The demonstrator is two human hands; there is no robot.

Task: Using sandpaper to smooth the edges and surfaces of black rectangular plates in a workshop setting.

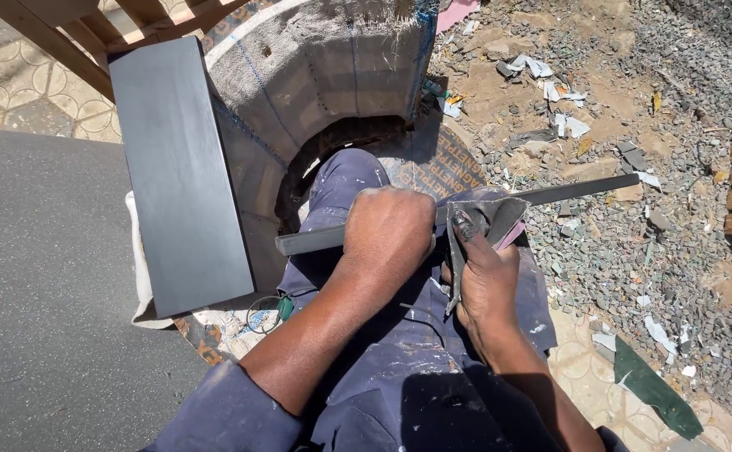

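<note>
Grey, long, flat metal bar (466,209) lies across the lap, left hand (388,230) clenched around it, right hand (485,272) pressing a folded grey abrasive sheet (487,219) against it.

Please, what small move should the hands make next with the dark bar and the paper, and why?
Probably slide the right hand, which presses the folded abrasive sheet on the dark metal bar, outward along it. The left hand already has the bar in a firm grip over the knee, and the far stretch beyond the sheet lies bare.
</note>
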